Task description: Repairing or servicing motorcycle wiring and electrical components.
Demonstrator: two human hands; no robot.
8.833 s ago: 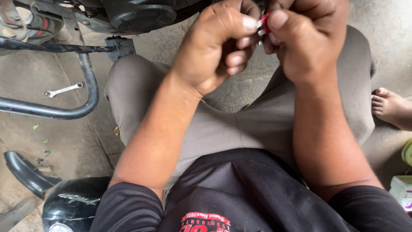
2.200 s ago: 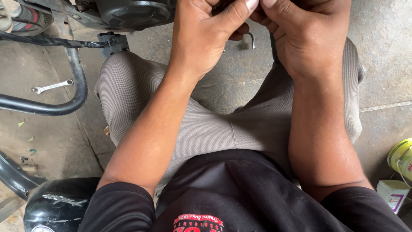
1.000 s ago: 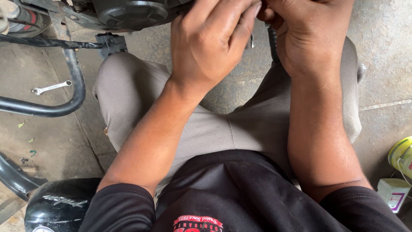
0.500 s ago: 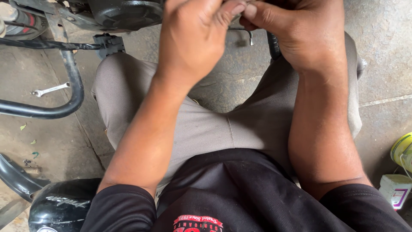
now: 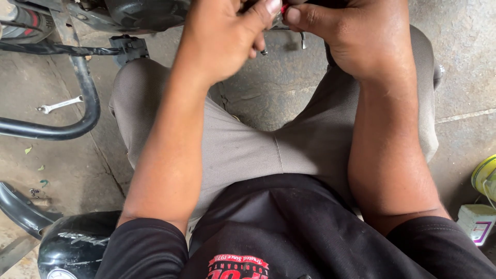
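Item: small red-and-metal part [image 5: 281,11], at 12 o'clock of the view, against the top edge; mostly hidden by your fingers, kind not readable. Two thin metal prongs [image 5: 303,41] hung below it

Left hand [image 5: 227,36]: fingers curled closed, thumb tip pressed on the part from 9 o'clock

Right hand [image 5: 361,39]: fingers folded closed, thumb meeting the part from 3 o'clock; both hands pinched it together

Progress, as a judgement: you had the part in hand and under fingertip work; nothing showed it fitted to anything, so the handling looked midway, with its end state not readable

Surroundings: you sat low on the concrete floor [image 5: 268,93], knees spread in grey trousers [image 5: 243,150]. Motorcycle body [image 5: 139,13] at 11 o'clock, just beside the left hand. Black curved frame tube [image 5: 62,129] at 9 o'clock. Spanner [image 5: 59,105] on the floor inside that curve, well apart from the hands. Black fuel tank [image 5: 72,248] at 7 o'clock. Yellow-green tin [image 5: 485,178] and small white box [image 5: 478,222] at 4 o'clock

Room: floor between your knees lay open below the hands; tight at 11 o'clock by the motorcycle; more room toward 2 o'clock
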